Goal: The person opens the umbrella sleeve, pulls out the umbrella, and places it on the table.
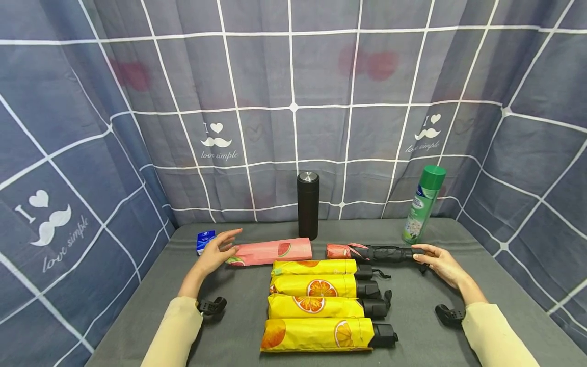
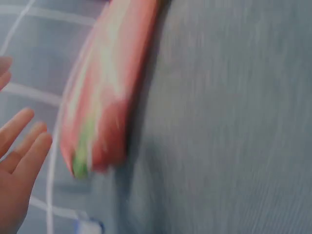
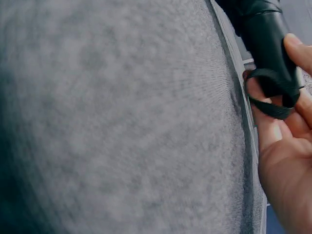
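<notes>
My right hand (image 1: 438, 262) grips the black handle of a folded umbrella (image 1: 380, 253), whose far end shows pink and red fabric. In the right wrist view a wrist strap (image 3: 273, 109) loops from the handle's end by the fingers. A pink umbrella sleeve (image 1: 275, 251) with watermelon pictures lies just left of that umbrella. By the sleeve's left end is my left hand (image 1: 215, 253), fingers extended. The left wrist view, which is blurred, shows a gap between those fingers and the sleeve.
Several umbrellas in yellow orange-print sleeves (image 1: 316, 308) lie stacked in rows at the front middle. A black thermos (image 1: 308, 206) and a green spray can (image 1: 424, 204) stand at the back. Behind the left hand sits a small blue box (image 1: 205, 240). Grid-patterned curtains surround the table.
</notes>
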Tool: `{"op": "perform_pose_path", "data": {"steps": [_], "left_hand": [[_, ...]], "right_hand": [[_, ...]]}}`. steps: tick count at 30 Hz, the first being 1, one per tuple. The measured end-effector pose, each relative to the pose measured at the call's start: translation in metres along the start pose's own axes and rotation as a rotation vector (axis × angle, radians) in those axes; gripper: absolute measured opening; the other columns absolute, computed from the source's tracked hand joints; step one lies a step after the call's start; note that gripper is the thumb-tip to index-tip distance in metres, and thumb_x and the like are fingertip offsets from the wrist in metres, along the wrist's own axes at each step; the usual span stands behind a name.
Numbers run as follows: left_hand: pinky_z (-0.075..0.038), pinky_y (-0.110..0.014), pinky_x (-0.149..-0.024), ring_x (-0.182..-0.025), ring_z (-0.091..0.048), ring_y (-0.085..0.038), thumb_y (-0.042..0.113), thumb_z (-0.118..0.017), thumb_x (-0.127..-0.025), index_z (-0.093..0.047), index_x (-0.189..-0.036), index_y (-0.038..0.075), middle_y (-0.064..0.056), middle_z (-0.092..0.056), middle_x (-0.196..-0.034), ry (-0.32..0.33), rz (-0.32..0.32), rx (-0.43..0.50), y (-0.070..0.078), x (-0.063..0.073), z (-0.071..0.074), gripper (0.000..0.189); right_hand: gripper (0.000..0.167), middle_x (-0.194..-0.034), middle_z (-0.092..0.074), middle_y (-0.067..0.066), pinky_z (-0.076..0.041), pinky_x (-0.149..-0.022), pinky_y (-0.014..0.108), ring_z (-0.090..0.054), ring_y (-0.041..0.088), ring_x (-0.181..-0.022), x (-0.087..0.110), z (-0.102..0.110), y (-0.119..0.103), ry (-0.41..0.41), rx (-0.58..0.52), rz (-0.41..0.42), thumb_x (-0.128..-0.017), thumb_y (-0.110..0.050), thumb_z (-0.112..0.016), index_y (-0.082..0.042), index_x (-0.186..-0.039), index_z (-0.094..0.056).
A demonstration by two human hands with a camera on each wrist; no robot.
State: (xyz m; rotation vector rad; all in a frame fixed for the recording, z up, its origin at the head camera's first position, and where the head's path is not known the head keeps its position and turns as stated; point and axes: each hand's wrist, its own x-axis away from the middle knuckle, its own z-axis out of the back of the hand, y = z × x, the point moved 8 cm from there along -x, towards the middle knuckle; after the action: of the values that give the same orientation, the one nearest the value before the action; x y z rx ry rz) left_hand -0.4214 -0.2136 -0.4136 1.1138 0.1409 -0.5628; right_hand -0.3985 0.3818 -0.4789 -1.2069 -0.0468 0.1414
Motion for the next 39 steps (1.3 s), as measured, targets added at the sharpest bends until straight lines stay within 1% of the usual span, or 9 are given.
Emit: {"op": "perform_pose_path", "data": {"steps": [2,5,8,12,19,25,32,36,39], "left_hand": [[-0.041,-0.046,-0.095,-0.121,-0.042,-0.047,-0.001,-0.061,-0.09,-0.047,-0.136,-0.001,-0.024,-0.045,-0.136,-0.053,-0.027,0.044,0.012,-0.003,-0.012,0.048],[-0.046,-0.039,-0.091,-0.118,-0.045,-0.047,-0.005,-0.058,-0.09,-0.044,-0.137,-0.005,-0.026,-0.045,-0.135,-0.176,-0.058,0.09,0.027,-0.007,-0.036,0.048],[-0.043,-0.044,-0.094,-0.118,-0.044,-0.049,-0.007,-0.056,-0.09,-0.042,-0.136,-0.009,-0.03,-0.045,-0.134,-0.289,-0.075,0.122,0.035,-0.008,-0.061,0.048],[-0.037,-0.055,-0.095,-0.117,-0.043,-0.05,-0.006,-0.055,-0.091,-0.038,-0.135,-0.015,-0.034,-0.044,-0.131,-0.399,-0.067,0.16,0.037,-0.007,-0.088,0.048],[-0.037,-0.052,-0.097,-0.12,-0.047,-0.039,0.0,-0.058,-0.092,-0.044,-0.135,-0.008,-0.026,-0.05,-0.13,-0.464,-0.069,0.114,0.031,-0.005,-0.112,0.046],[-0.041,-0.041,-0.096,-0.115,-0.051,-0.024,0.008,-0.062,-0.091,-0.053,-0.132,-0.001,-0.014,-0.055,-0.129,-0.451,-0.088,0.045,0.026,-0.009,-0.119,0.043],[-0.046,-0.027,-0.081,-0.096,-0.052,-0.013,0.008,-0.061,-0.092,-0.055,-0.132,0.002,-0.011,-0.056,-0.128,-0.474,-0.064,0.02,0.017,-0.009,-0.126,0.041],[-0.044,-0.026,-0.073,-0.087,-0.051,-0.013,0.008,-0.06,-0.092,-0.054,-0.133,0.003,-0.01,-0.057,-0.127,-0.487,-0.087,0.006,0.015,-0.009,-0.126,0.042],[-0.045,-0.027,-0.075,-0.088,-0.05,-0.012,0.009,-0.06,-0.091,-0.053,-0.134,0.004,-0.009,-0.057,-0.127,-0.504,-0.123,0.002,0.015,-0.009,-0.126,0.043]], "right_hand": [[0.056,-0.128,-0.051,0.016,-0.04,-0.089,0.039,-0.053,0.002,-0.099,-0.001,0.001,-0.001,0.015,0.048,0.007,-0.093,-0.024,-0.061,0.006,-0.136,-0.042],[0.058,-0.134,-0.044,0.027,-0.037,-0.094,0.048,-0.049,-0.005,-0.098,-0.001,0.001,-0.002,0.037,0.101,0.009,-0.092,-0.027,-0.063,0.006,-0.136,-0.044],[0.059,-0.137,-0.04,0.03,-0.032,-0.096,0.057,-0.047,-0.007,-0.097,-0.001,0.0,-0.001,0.035,0.12,0.009,-0.092,-0.028,-0.063,0.006,-0.137,-0.043],[0.06,-0.136,-0.04,0.031,-0.03,-0.096,0.061,-0.048,0.001,-0.1,-0.001,-0.001,0.003,0.035,0.129,0.006,-0.092,-0.029,-0.063,0.006,-0.137,-0.043],[0.061,-0.134,-0.043,0.029,-0.034,-0.093,0.06,-0.051,0.02,-0.108,0.0,-0.002,0.006,0.039,0.198,-0.01,-0.092,-0.034,-0.062,0.005,-0.137,-0.044],[0.063,-0.133,-0.044,0.031,-0.034,-0.092,0.061,-0.046,0.041,-0.115,0.0,0.001,0.001,0.052,0.202,-0.015,-0.092,-0.034,-0.062,0.005,-0.137,-0.043],[0.066,-0.131,-0.046,0.031,-0.036,-0.091,0.059,-0.045,0.044,-0.116,0.002,0.002,0.002,0.055,0.253,-0.037,-0.091,-0.037,-0.062,0.006,-0.137,-0.044],[0.066,-0.133,-0.044,0.031,-0.034,-0.093,0.06,-0.042,0.046,-0.118,0.002,0.002,0.001,0.056,0.234,-0.029,-0.09,-0.037,-0.063,0.005,-0.137,-0.044],[0.066,-0.135,-0.042,0.031,-0.033,-0.093,0.061,-0.04,0.047,-0.12,0.002,0.003,0.003,0.059,0.228,-0.036,-0.09,-0.037,-0.063,0.004,-0.137,-0.044]]}}
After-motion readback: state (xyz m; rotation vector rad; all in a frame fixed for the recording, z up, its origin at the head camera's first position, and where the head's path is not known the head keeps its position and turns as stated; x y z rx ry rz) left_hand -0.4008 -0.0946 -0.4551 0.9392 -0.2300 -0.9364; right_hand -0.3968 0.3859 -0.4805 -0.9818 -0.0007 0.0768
